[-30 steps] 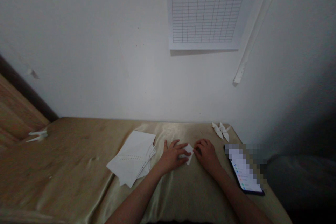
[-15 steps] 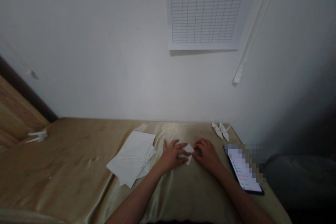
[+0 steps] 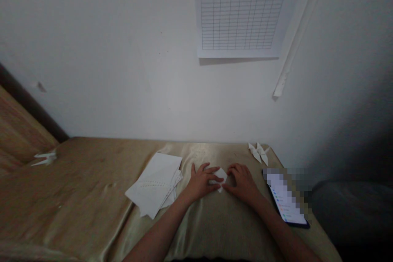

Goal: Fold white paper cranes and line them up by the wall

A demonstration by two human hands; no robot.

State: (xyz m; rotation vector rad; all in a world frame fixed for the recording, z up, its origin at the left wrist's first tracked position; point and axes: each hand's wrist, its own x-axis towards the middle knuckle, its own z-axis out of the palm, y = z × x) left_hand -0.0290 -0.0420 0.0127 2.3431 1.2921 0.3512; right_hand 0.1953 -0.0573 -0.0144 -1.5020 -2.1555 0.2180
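Observation:
A small folded white paper (image 3: 221, 177) lies on the gold satin cloth (image 3: 92, 196) between my two hands. My left hand (image 3: 201, 182) rests on its left part, fingers stretched flat over it. My right hand (image 3: 242, 181) presses on its right edge with the fingers curled down. Most of the paper is covered by my fingers.
A stack of white sheets (image 3: 155, 184) lies left of my hands. Two folded paper cranes (image 3: 258, 152) sit at the back right by the wall, another folded piece (image 3: 44, 158) at the far left. A lit phone (image 3: 285, 202) lies to the right. A table chart (image 3: 241, 16) hangs on the wall.
My right hand has slid a little leftward over the paper, so less of it shows. My left hand has barely moved.

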